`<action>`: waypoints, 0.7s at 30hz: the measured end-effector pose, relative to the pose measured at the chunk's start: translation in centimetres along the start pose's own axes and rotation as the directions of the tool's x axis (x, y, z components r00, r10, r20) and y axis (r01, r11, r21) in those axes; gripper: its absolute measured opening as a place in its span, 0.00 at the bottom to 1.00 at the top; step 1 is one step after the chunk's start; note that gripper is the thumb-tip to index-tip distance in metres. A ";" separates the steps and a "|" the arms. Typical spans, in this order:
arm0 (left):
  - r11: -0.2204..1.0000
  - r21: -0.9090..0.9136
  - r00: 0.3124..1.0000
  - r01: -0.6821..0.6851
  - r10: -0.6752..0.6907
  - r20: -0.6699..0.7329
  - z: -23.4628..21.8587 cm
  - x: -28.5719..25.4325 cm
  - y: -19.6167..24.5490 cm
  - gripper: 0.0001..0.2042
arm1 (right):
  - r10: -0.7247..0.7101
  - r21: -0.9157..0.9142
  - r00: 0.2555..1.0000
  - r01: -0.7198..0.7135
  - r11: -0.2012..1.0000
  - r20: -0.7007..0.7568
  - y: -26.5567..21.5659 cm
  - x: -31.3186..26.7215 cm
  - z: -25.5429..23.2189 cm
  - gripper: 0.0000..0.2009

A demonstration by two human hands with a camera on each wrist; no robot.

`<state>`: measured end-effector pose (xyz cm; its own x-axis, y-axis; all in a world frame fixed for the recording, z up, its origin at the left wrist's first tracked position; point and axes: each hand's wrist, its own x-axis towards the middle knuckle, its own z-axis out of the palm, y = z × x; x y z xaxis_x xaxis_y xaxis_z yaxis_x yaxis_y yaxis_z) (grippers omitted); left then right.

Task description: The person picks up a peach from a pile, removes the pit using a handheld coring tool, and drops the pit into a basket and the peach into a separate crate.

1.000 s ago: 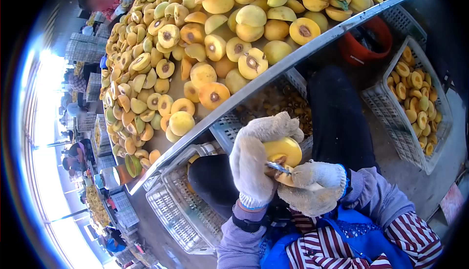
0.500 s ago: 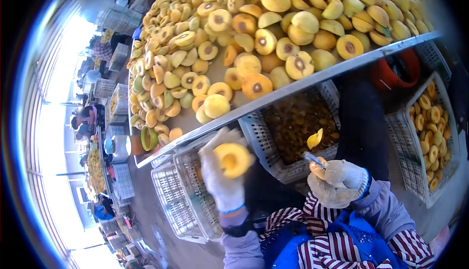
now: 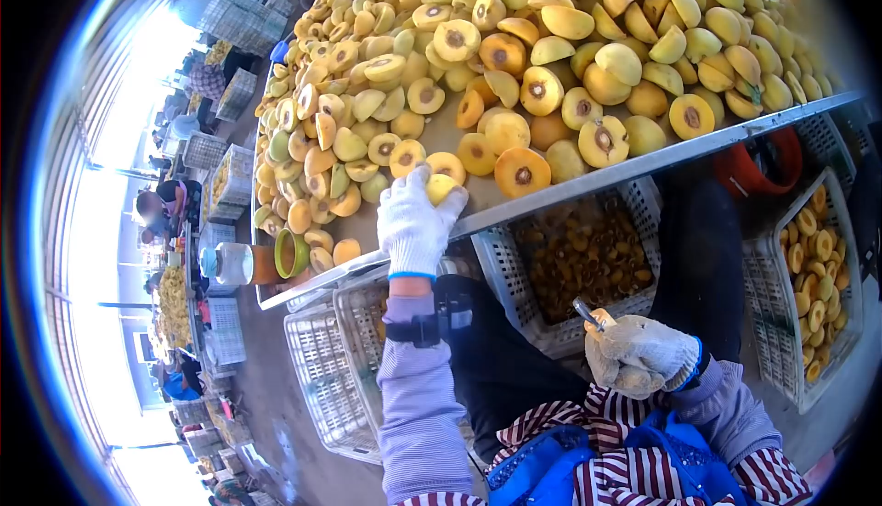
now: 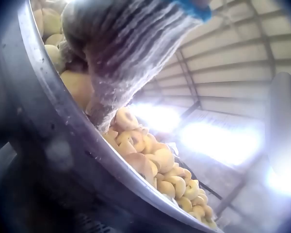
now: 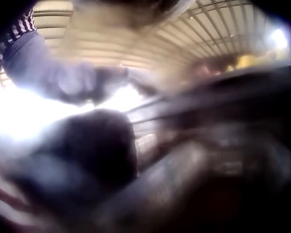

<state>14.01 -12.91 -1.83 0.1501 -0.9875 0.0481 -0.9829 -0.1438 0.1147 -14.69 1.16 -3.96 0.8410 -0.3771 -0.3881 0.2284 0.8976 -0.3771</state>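
My left hand (image 3: 415, 229), in a white knit glove, reaches over the near edge of the metal table (image 3: 372, 256). Its fingers and thumb grip a yellow peach half (image 3: 442, 188) beside the heap of peach halves (image 3: 386, 93). The left wrist view shows the glove (image 4: 121, 43) bent down over the table rim, its fingertips hidden. Above my lap, my right hand (image 3: 638, 354), in a soiled glove, holds a small pitting tool (image 3: 582, 309) whose metal end sticks out past the fingers. The right wrist view is too blurred to show that hand.
Beneath the table, a crate (image 3: 501, 276) holds dark pits and scraps. Another crate (image 3: 772, 331) at right carries hollowed halves, near a red bucket (image 3: 781, 162). Stacked white crates (image 3: 322, 368) stand by my left knee. A green bowl (image 3: 292, 253) sits at the table corner.
My left hand carried a hollowed half leftward, no longer has it, and now grips another at the table. A yellow scrap fell toward the crate. The right hand stays low with the tool.
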 end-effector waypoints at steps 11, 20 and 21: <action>0.941 -0.313 0.986 -0.127 0.085 -0.144 0.0 -1.6 -2.4 0.32 | 0.098 -0.126 0.980 -0.121 0.985 -0.176 -0.6 1.1 1.0 0.12; 0.916 -0.151 0.823 -0.373 0.251 -0.510 -0.1 -12.3 -7.6 0.37 | 0.015 -0.215 0.970 -0.069 0.974 -0.242 -0.1 2.1 1.2 0.12; 0.945 -0.142 0.846 -0.295 0.189 -0.499 0.3 -13.5 -9.3 0.37 | 0.014 -0.213 0.968 -0.069 0.975 -0.251 -0.1 2.3 1.1 0.12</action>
<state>21.13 1.74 -3.87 -0.0057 -0.8303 0.5573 -0.9579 0.1645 0.2352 -12.24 0.50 -3.85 0.6938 -0.4099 -0.5922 0.0596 0.8521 -0.5200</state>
